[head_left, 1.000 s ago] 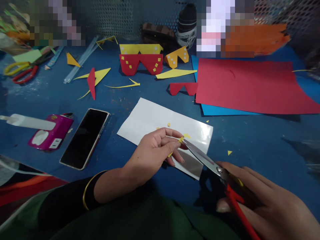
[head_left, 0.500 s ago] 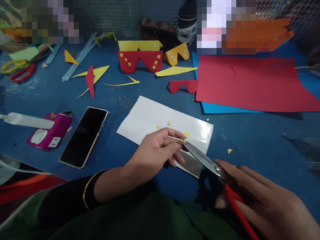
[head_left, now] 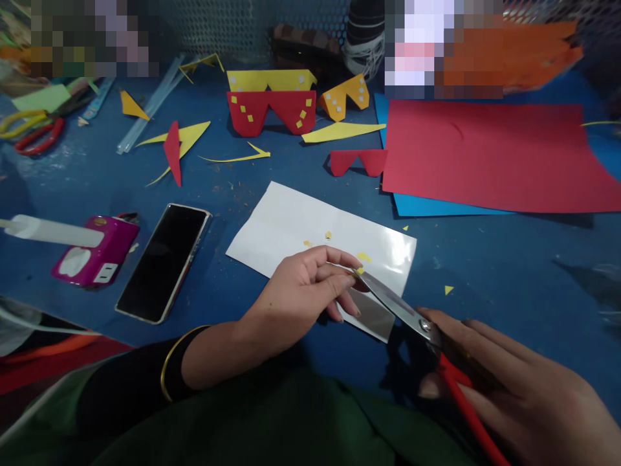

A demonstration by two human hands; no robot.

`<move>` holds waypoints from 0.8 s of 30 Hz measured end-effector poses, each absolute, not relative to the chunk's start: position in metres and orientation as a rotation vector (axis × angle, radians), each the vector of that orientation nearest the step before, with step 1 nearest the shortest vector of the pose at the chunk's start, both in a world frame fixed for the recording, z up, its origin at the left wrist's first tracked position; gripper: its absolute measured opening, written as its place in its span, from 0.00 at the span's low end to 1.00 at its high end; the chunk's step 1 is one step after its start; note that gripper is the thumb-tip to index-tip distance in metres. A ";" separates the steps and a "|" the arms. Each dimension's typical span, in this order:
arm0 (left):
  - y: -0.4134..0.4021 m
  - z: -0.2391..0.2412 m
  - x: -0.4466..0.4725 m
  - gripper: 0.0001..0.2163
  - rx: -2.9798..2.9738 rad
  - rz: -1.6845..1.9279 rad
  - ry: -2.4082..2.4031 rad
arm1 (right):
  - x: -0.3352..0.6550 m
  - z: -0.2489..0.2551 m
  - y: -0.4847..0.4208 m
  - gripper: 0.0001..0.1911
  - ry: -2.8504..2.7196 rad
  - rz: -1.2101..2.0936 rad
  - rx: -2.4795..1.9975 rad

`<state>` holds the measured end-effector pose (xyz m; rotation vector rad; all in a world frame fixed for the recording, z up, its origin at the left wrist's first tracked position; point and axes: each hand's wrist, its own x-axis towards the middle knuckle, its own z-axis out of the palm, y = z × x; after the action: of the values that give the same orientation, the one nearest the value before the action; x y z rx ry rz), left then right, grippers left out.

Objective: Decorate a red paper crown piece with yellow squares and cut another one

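Observation:
My left hand (head_left: 295, 294) is closed in a pinch on a small piece of yellow paper (head_left: 359, 271), most of it hidden by the fingers. My right hand (head_left: 528, 388) grips a pair of scissors (head_left: 395, 303) with red handles. The blade tips meet the yellow piece right at my left fingertips, and the blades look nearly closed. Under both lies a white sheet (head_left: 286, 213), with several tiny yellow scraps (head_left: 363, 257) on its shiny surface.
Red paper glasses (head_left: 247, 113) with yellow squares stand at the back, beside orange glasses (head_left: 344, 97). Small red glasses (head_left: 358, 163) lie near a large red sheet (head_left: 485, 155). To the left are a phone (head_left: 162, 262), a purple box (head_left: 111, 236) and other scissors (head_left: 41, 133).
The scissors' blades have closed slightly at the yellow piece. Both hands stay almost in place, while the whole view has shifted a little.

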<state>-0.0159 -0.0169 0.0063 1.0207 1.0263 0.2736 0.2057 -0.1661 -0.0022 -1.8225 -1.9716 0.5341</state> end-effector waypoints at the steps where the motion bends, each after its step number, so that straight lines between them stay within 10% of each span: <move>1: -0.017 0.006 -0.016 0.06 1.009 0.272 1.034 | 0.206 -0.002 -0.166 0.21 -1.973 0.529 -1.822; 24: -0.017 0.007 -0.016 0.07 0.986 0.295 1.001 | 0.204 -0.002 -0.166 0.26 -1.880 0.594 -1.850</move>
<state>-0.0162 -0.0173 0.0075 0.9863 1.0009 0.2945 0.2037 -0.1661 -0.0022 -1.8503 -1.8805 0.5940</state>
